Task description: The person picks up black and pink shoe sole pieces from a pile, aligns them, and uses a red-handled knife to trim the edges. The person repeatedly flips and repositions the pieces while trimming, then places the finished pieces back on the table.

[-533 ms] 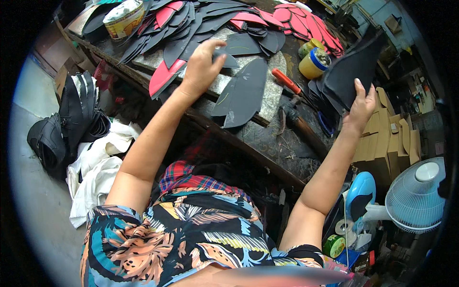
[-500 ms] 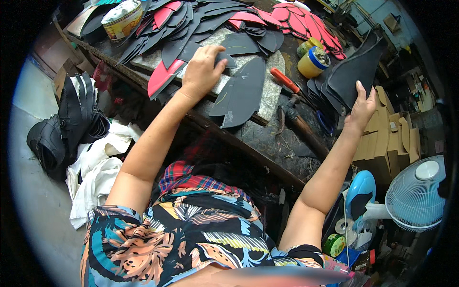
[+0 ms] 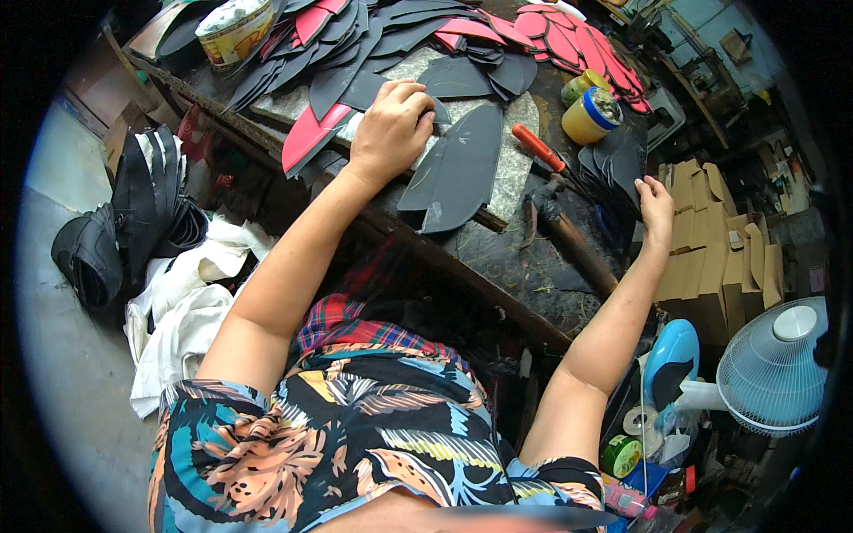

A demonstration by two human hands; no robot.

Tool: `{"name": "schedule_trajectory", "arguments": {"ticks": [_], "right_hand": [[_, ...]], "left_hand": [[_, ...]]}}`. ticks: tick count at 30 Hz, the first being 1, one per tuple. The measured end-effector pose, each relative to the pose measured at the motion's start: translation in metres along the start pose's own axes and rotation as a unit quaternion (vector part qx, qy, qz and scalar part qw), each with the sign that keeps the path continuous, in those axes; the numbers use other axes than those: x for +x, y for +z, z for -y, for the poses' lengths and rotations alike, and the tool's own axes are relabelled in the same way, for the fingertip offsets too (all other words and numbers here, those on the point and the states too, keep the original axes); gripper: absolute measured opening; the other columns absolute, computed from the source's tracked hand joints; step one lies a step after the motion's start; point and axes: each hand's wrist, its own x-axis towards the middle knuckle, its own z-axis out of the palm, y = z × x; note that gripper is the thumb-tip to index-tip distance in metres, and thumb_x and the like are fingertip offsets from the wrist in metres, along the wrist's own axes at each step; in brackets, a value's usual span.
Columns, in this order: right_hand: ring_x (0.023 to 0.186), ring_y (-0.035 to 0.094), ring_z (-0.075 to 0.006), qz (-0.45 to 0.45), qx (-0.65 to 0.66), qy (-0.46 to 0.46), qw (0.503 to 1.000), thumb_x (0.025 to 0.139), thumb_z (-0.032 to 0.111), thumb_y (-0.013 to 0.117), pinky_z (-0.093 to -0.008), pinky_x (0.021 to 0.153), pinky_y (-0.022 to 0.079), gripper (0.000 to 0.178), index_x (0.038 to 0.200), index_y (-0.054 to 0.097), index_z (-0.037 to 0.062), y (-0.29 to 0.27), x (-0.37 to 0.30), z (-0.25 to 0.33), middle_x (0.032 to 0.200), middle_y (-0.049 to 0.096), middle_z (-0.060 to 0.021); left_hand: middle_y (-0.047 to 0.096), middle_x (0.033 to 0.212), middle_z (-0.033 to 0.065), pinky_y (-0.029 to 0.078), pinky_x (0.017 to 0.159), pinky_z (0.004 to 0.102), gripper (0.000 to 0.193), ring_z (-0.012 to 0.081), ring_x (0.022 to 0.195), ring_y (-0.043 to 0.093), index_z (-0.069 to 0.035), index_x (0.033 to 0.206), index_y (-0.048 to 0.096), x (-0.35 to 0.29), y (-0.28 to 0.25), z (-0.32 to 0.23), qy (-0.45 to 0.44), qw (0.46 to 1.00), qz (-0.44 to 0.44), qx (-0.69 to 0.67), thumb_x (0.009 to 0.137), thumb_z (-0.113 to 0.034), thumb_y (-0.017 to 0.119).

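On the dark worktable [image 3: 484, 271], a dark-grey half-oval flat piece [image 3: 462, 169] lies on the mottled grey slab [image 3: 520, 191], in front of a heap of flat black leaf-shaped pieces [image 3: 351, 58]. To the right lie a red-handled tool [image 3: 538, 147], then a stack of thin black sheets [image 3: 615, 164], with a wooden-handled hammer [image 3: 577, 240] in front and a yellow round jar [image 3: 585, 123] behind. Brown cardboard boxes [image 3: 702, 253] stand right of the table, behind the white-and-blue round fan [image 3: 773, 369].

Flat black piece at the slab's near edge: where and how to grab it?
Likely best: pinch the near end of the flat black piece, coming from the person's side. It lies flat, but that end appears to overhang the slab, leaving room underneath.
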Motion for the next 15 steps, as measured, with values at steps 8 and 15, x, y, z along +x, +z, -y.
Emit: {"name": "schedule_trajectory", "arguments": {"ticks": [8,15], "right_hand": [[0.102,0.066,-0.0297,-0.026,-0.078,-0.052,0.995,0.088,0.049,0.066,-0.0387,0.091,0.050,0.060,0.131,0.062,0.0074,0.000,-0.001,0.006,0.113,0.069,-0.0201],[0.105,0.065,-0.0306,-0.012,-0.086,-0.064,0.994,0.092,0.048,0.061,-0.0388,0.093,0.048,0.056,0.131,0.061,0.0077,0.003,-0.005,0.012,0.116,0.068,-0.0197]], "left_hand": [[0.066,0.102,0.0091,0.049,0.094,0.0393,0.011,0.0323,0.110,0.058,-0.006,0.089,0.067,-0.001,0.000,0.001,0.031,0.998,-0.033,0.032,0.082,-0.013,0.065],[0.067,0.100,0.0080,0.049,0.094,0.0382,0.011,0.0300,0.109,0.058,-0.006,0.088,0.068,0.001,-0.003,-0.003,0.026,0.998,-0.035,0.048,0.079,-0.012,0.067]]}}
